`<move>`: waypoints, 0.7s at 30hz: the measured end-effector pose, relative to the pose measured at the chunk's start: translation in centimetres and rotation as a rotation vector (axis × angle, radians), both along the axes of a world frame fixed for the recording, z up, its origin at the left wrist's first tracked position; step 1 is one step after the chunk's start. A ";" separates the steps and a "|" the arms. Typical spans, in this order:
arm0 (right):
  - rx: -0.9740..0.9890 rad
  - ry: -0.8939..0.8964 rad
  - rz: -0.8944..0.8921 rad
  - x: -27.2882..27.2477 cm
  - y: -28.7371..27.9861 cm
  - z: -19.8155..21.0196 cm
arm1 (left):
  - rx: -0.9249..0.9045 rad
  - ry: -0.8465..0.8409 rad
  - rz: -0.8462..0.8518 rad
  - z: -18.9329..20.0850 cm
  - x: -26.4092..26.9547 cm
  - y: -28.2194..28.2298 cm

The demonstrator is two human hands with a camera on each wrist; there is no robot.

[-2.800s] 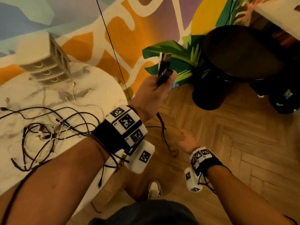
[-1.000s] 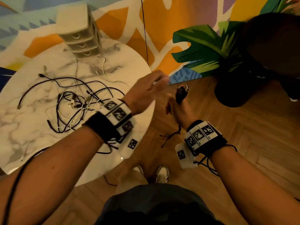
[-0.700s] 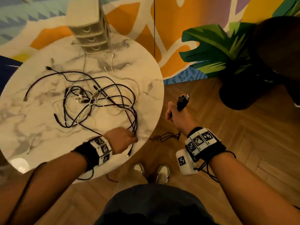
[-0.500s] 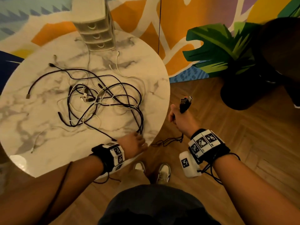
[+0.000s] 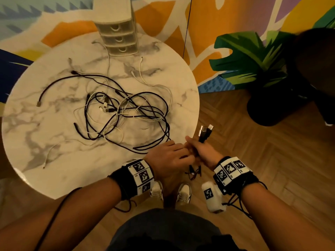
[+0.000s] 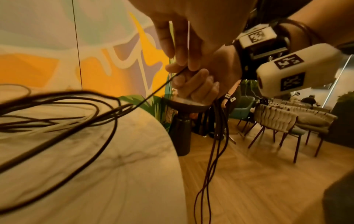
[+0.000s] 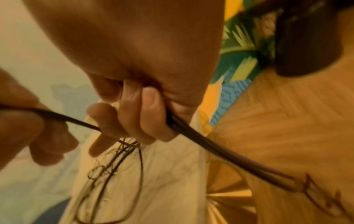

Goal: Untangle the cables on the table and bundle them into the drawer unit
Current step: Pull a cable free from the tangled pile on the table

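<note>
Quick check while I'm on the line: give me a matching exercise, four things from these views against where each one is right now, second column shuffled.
Things:
1. drawer unit
2. tangled cables
3. black cable bundle
4. white cable end

Places:
A. in the right hand grip, past the table edge
B. far side of the table
C. middle of the table
D. near-left part of the table, alone

Pairs: 1-B, 2-C, 3-A, 4-D

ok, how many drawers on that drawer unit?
3, stacked on the front of the drawer unit at the table's far edge: top drawer, middle drawer, bottom drawer. All look closed.
</note>
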State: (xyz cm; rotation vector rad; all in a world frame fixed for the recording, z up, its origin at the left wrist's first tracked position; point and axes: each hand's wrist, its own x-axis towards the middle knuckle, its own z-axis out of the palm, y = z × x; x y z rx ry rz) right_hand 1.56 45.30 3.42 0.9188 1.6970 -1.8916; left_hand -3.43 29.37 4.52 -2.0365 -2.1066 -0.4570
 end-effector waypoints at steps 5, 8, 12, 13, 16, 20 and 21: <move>-0.277 0.104 -0.097 -0.6 -0.6 0.8 | -0.004 -0.143 0.083 1.0 1.0 -0.8; -0.209 0.236 -0.154 -1.3 -0.5 2.0 | -0.285 -0.446 0.422 -0.3 0.4 -2.2; -0.027 0.367 -0.184 -1.7 0.0 5.1 | -0.660 -0.488 0.814 -4.3 -5.8 -7.1; 0.034 0.396 -0.197 -1.7 0.2 5.9 | -0.650 -0.493 0.912 -4.6 -7.5 -8.3; 0.195 0.464 -0.230 -1.7 0.3 8.2 | -0.562 -0.559 1.055 -3.1 -10.1 -10.2; 0.390 0.593 -0.085 -1.4 -1.2 10.4 | -0.285 -0.592 0.922 0.9 -7.7 -7.7; 0.424 0.624 -0.007 -1.4 -1.9 10.7 | -0.126 -0.663 0.857 2.2 -6.7 -6.3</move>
